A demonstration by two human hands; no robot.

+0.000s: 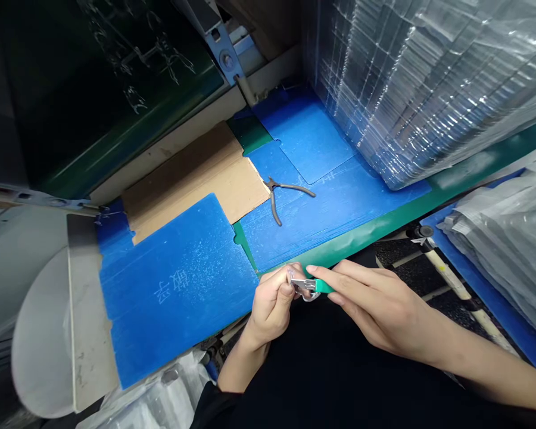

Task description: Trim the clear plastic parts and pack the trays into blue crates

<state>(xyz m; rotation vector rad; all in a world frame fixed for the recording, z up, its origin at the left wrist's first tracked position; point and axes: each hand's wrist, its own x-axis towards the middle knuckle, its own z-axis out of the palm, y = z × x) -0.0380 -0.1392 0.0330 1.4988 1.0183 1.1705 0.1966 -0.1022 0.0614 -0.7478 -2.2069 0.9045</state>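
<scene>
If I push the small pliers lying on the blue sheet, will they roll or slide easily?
The pliers probably feel heavy for their size, as they look like solid metal. With their handles spread flat on the blue sheet, they will likely slide, not roll. The sheet looks smooth, so they may slip.

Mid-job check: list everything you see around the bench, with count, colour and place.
blue plastic sheets: three, blue, flat on the bench, nearest one marked with white characters
cardboard sheet: one, brown, flat between the blue sheets and the far edge
pliers: one pair, grey, on a blue sheet
wrapped stack: one, clear plastic, far right
plastic bags: a pile, whitish, right, count unclear
chalk-marked board: one, dark green, far left
green-handled metal tool: one, green and silver, in both hands
left hand: one, pinching the tool's metal end
right hand: one, fingers on the green handle
</scene>
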